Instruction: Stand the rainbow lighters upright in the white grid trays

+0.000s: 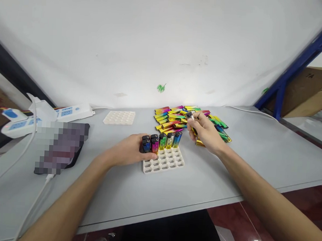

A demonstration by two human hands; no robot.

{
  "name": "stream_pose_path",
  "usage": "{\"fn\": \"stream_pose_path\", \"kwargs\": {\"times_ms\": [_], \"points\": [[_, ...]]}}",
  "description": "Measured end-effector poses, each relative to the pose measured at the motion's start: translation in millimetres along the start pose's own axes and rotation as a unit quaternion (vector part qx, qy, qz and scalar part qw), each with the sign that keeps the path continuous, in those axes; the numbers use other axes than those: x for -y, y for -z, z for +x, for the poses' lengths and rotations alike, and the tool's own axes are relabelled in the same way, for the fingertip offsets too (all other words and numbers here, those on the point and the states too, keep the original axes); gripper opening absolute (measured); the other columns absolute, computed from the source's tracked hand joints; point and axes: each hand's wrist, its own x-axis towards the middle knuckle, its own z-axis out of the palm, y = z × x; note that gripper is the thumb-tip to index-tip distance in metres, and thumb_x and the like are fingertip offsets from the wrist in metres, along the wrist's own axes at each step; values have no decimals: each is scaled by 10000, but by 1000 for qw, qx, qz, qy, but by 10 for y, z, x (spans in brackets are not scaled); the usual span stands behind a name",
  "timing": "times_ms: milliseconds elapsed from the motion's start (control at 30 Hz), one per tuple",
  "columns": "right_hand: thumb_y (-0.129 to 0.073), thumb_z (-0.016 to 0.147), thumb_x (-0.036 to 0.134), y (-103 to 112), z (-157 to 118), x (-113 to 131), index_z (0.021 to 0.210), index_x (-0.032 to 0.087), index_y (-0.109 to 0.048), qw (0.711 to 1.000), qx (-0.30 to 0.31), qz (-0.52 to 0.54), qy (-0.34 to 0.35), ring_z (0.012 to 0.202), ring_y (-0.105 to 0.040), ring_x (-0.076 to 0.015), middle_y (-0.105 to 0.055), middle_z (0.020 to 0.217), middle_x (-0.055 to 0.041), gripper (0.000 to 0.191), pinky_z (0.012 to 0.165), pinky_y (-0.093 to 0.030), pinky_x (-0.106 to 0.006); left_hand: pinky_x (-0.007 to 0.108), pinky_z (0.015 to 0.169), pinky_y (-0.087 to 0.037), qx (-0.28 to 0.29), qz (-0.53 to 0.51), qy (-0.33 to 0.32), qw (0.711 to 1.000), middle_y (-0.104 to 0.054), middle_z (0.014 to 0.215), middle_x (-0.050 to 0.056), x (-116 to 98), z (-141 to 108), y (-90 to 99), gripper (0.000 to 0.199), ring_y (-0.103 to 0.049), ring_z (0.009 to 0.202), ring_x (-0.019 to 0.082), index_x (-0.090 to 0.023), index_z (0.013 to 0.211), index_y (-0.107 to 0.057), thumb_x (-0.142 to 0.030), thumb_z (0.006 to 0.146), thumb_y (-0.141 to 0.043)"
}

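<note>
A white tray [163, 167] with rows of oval slots lies on the table in front of me. Several shiny, coloured lighters with black tops stand upright in its back rows, among them a green lighter [162, 141] and a pink lighter [154, 145]. At the tray's left end, my left hand [129, 149] is closed round the standing lighters, its thumb across their front; its other fingers are partly hidden. My right hand [204, 131] pinches another lighter [190, 115] by its upper part, above a loose pile of metallic lighters [172, 117].
A second white slotted tray [119, 118] lies at the back left. To the left are power strips [71, 112], a blurred phone-like device [63, 147] and a white cable [35, 192]. The wall [126, 60] bounds the table behind; cardboard boxes [307, 93] stand beyond a blue frame [281, 95].
</note>
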Motion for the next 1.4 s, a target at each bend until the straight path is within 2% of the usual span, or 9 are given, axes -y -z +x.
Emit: {"fn": "stream_pose_path", "kwargs": {"times_ms": [67, 133, 267, 467, 567, 700, 933, 1133, 1400], "points": [[-582, 926, 471, -26, -10, 14, 901, 266, -403, 1000, -8, 12, -11, 448, -360, -73, -518, 696, 74, 273, 423, -264, -226, 283, 626, -434, -3, 1, 2, 1000, -679, 848, -17, -3, 1, -2, 399, -615, 762, 190, -233, 922, -606, -580, 745, -694], [-585, 925, 482, -43, -18, 32, 887, 261, -404, 1000, -16, 18, -20, 446, -311, -69, -503, 660, 76, 288, 420, -219, -222, 284, 631, -439, -3, -2, 3, 1000, -681, 854, -14, -4, 1, -7, 408, -617, 763, 191, -231, 927, -610, -585, 741, -694], [-558, 925, 553, -47, -22, 48, 843, 247, -421, 999, -33, 21, -28, 479, -335, -87, -529, 638, 47, 345, 433, -227, -225, 285, 627, -437, -7, -1, 0, 1000, -684, 856, -12, -3, 1, -14, 417, -619, 765, 197, -233, 937, -621, -592, 736, -686], [-417, 925, 700, -44, -24, 53, 759, 206, -562, 999, -20, 22, -35, 487, -299, -101, -384, 577, 34, 541, 438, -211, -248, 284, 634, -439, -3, 3, 1, 1000, -680, 850, -13, -4, -1, -5, 410, -619, 771, 197, -237, 940, -616, -592, 747, -681], [-372, 925, 723, -43, -26, 50, 649, 206, -512, 998, -24, 20, -52, 450, -232, -95, -307, 517, 48, 602, 434, -168, -260, 283, 638, -441, -1, 2, -1, 1000, -678, 854, -14, -9, -5, -1, 396, -617, 769, 193, -235, 931, -613, -581, 750, -680], [-384, 934, 667, -22, -10, 21, 538, 228, -402, 998, -28, 22, -60, 416, -158, -92, -226, 464, 59, 591, 423, -121, -275, 286, 618, -430, -6, 8, 7, 1000, -669, 833, -11, -14, -7, -1, 400, -609, 745, 192, -232, 913, -612, -589, 744, -675], [-410, 903, 653, 1, 0, 4, 549, 261, -310, 998, -35, 22, -50, 395, -150, -97, -248, 447, 52, 537, 396, -132, -278, 290, 613, -430, -8, -1, 0, 1000, -672, 830, -9, -18, -7, -8, 400, -614, 746, 200, -236, 915, -619, -592, 741, -674], [-374, 928, 610, -21, -14, 14, 542, 246, -373, 997, -42, 11, -60, 388, -174, -98, -270, 435, 45, 531, 396, -151, -280, 289, 618, -432, -7, 2, 2, 1000, -672, 833, -11, -24, -13, -4, 400, -612, 747, 195, -235, 904, -615, -597, 746, -676], [-376, 921, 690, -32, -17, -2, 575, 236, -438, 997, -45, -1, -65, 375, -212, -101, -300, 425, 44, 574, 383, -179, -279, 290, 616, -428, -6, 6, 5, 1000, -673, 839, -11, -14, -4, -3, 396, -607, 746, 196, -235, 909, -615, -592, 748, -676]]}}
